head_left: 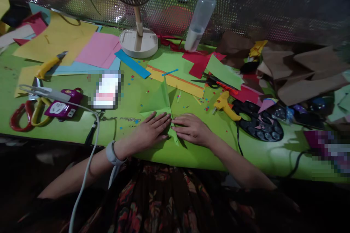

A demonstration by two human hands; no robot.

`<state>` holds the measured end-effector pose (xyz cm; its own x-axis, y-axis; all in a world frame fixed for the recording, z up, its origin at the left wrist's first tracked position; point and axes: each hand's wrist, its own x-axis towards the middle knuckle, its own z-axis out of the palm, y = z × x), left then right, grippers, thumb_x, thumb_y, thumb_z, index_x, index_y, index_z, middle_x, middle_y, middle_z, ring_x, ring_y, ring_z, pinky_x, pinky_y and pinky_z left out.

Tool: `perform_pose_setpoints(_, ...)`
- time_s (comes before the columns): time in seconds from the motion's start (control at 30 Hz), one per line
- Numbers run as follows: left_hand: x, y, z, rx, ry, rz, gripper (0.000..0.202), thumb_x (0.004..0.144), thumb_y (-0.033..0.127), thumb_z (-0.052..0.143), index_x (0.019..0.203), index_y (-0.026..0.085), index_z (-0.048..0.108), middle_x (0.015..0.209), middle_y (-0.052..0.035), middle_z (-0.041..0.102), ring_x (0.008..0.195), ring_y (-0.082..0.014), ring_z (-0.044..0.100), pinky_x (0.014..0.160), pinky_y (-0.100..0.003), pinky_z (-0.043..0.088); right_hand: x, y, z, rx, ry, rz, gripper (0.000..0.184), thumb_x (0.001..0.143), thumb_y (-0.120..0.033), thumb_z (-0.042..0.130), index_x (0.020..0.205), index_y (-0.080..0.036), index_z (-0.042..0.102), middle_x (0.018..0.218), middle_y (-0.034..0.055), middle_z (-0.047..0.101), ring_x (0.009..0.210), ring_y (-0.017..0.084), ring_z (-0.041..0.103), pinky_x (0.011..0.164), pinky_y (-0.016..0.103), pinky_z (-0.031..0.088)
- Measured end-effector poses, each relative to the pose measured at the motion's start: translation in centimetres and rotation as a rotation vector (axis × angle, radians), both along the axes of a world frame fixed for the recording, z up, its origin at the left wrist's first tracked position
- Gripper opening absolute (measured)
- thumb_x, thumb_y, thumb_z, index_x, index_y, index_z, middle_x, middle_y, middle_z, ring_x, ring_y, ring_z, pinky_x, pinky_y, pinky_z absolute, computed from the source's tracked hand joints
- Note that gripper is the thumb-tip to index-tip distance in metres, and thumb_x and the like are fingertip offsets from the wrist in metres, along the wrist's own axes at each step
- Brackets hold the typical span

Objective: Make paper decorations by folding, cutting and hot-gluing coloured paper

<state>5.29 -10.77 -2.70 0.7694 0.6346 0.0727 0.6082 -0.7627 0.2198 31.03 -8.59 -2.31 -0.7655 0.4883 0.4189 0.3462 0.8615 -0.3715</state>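
Green paper [157,100]: I'm seeing it partly folded, one flap standing up.
Left hand [153,129]: I'm pressing flat, fingers open.
Right hand [193,129]: pressing flat too (creases unfinished, I judge).

**Paper, plastic and mesh on your bench**

Under your left hand [151,129] and right hand [191,129] lies matt green paper [158,103], smooth and creased. The green tabletop [131,131] shows a slight sheen. Your yellow glue gun [225,105] is glossy plastic; the bottle [199,22] is cloudy plastic; the backing screen [246,0] is shiny perforated metal.
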Motion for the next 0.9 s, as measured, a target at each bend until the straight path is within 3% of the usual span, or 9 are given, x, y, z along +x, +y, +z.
perform_pose_setpoints(0.13, 0.1, -0.2, -0.3, -0.008, -0.017, 0.012, 0.059, 0.102, 0.047, 0.035, 0.152, 0.016, 0.036, 0.158, -0.0107, 0.035, 0.149, -0.0236, 0.026, 0.123, -0.045, 0.014, -0.8, -0.2, -0.3, -0.2, 0.116, -0.139, 0.011, 0.091, -0.03, 0.066, 0.094, -0.025, 0.075, 0.104, 0.0062, 0.074, 0.098, 0.021, 0.065, 0.087, 0.041, 0.049)
perform_pose_setpoints(0.27, 0.0, -0.1, -0.4, -0.063, -0.087, 0.025, 0.057, 0.101, 0.046, 0.041, 0.149, 0.016, 0.041, 0.154, -0.0138, 0.041, 0.148, -0.0258, 0.029, 0.123, -0.049, 0.016, -2.5, -0.5, 0.0, -0.334, 0.099, -0.458, 0.024, 0.092, -0.041, 0.064, 0.078, -0.023, 0.072, 0.096, 0.0064, 0.069, 0.095, 0.022, 0.059, 0.083, 0.04, 0.048)
perform_pose_setpoints(0.37, -0.1, -0.1, -0.1, -0.107, -0.133, 0.025, 0.057, 0.099, 0.046, 0.046, 0.145, 0.013, 0.046, 0.152, -0.0175, 0.043, 0.147, -0.028, 0.03, 0.123, -0.051, 0.017, -3.6, -0.5, 0.4, -0.374, 0.042, -0.57, 0.028, 0.093, -0.044, 0.062, 0.076, -0.023, 0.07, 0.094, 0.0066, 0.068, 0.096, 0.024, 0.057, 0.083, 0.042, 0.046)
perform_pose_setpoints(0.63, -1.0, 0.5, 1.7, -0.17, -0.203, 0.023, 0.064, 0.095, 0.038, 0.054, 0.148, 0.009, 0.035, 0.152, -0.0207, 0.043, 0.143, -0.0276, 0.039, 0.12, -0.047, 0.031, -3.7, 0.6, 0.7, -0.397, -0.011, -0.591, 0.036, 0.095, -0.049, 0.056, 0.073, -0.022, 0.064, 0.085, 0.0048, 0.064, 0.083, 0.02, 0.057, 0.073, 0.035, 0.044)
perform_pose_setpoints(0.77, -0.8, 0.5, 1.6, -0.161, -0.174, 0.019, 0.066, 0.096, 0.044, 0.052, 0.149, 0.008, 0.035, 0.154, -0.021, 0.04, 0.144, -0.0281, 0.036, 0.121, -0.046, 0.028, -3.6, 1.3, 1.0, -0.488, -0.053, -0.572, 0.039, 0.098, -0.051, 0.05, 0.077, -0.021, 0.063, 0.077, 0.0025, 0.061, 0.069, 0.016, 0.055, 0.061, 0.029, 0.039)
perform_pose_setpoints(0.9, -0.8, 0.6, 1.6, -0.178, -0.15, -0.004, 0.063, 0.097, 0.046, 0.05, 0.147, 0.009, 0.041, 0.155, -0.0194, 0.037, 0.146, -0.0269, 0.033, 0.123, -0.045, 0.025, -3.5, 1.2, 1.0, -0.506, 0.079, -0.545, 0.038, 0.098, -0.05, 0.049, 0.078, -0.02, 0.062, 0.079, 0.0027, 0.062, 0.073, 0.016, 0.056, 0.064, 0.028, 0.042)
